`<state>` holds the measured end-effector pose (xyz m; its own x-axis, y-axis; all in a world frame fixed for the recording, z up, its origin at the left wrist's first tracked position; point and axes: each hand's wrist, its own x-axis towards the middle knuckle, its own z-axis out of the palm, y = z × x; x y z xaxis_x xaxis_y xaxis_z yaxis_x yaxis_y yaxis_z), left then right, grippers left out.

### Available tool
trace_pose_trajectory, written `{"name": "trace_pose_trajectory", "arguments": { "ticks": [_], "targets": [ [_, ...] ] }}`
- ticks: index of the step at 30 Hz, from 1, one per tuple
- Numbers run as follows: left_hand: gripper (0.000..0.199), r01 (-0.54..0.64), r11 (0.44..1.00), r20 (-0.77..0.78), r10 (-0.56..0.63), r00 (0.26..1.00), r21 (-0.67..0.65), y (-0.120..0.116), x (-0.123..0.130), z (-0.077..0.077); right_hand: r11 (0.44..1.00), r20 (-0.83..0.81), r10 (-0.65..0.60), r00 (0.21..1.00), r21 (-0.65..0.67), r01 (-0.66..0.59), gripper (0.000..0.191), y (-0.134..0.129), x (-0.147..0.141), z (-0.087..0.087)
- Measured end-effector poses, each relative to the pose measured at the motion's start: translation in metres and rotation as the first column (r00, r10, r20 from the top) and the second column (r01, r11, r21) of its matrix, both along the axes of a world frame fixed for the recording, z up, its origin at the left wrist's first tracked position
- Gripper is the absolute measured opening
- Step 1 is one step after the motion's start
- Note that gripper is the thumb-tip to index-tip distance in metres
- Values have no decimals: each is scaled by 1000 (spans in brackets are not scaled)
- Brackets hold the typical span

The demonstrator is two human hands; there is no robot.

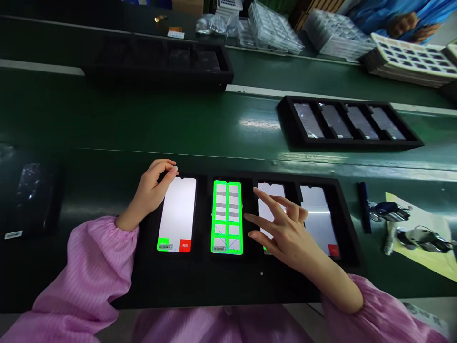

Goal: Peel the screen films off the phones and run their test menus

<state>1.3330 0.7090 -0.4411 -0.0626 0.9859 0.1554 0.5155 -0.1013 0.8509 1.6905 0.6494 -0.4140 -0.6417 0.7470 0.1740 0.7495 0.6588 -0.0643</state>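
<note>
Several phones with lit screens lie in a black tray (203, 281) in front of me. My left hand (152, 188) is at the upper left corner of the leftmost phone (177, 214), fingers curled in and thumb tip close to the index finger; nothing shows between them. That phone's screen is white with a green and a red block at the bottom. Beside it, a phone (227, 216) shows a green grid with thin blue lines. My right hand (282, 226) has its fingers spread, reaching toward this phone's right edge. It partly covers a third phone (266, 190) with a white screen.
A fourth phone (316, 214) lies at the tray's right end. Farther back are a black tray of phones (348, 125) and a dark tray (160, 62). Metal-and-dark items (389, 209) lie by yellow paper (435, 259) at right. Clear plastic trays (273, 28) and a co-worker's hands (403, 24) are behind.
</note>
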Motion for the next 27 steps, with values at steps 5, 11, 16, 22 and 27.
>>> {"name": "trace_pose_trajectory", "arguments": {
  "ticks": [5,11,16,22,27],
  "targets": [
    [29,-1,1000,3,1,1000,-11,0,0,-1,1000,-26,16,1000,15,-16,40,0,-7,4],
    [32,3,1000,-2,-3,1000,-14,0,-1,-3,999,-5,44,999,-33,-44,39,6,-26,2],
    [30,3,1000,-17,-3,1000,-10,1,-3,-4,991,-23,85,996,-98,-87,38,14,-51,-3],
    [31,15,1000,-26,-15,1000,5,1,-4,-4,989,-48,69,996,-131,-75,38,24,-60,-3],
    [32,18,1000,-30,-17,999,14,2,-5,-6,992,-54,56,997,-107,-62,35,27,-41,0]
  ]
}}
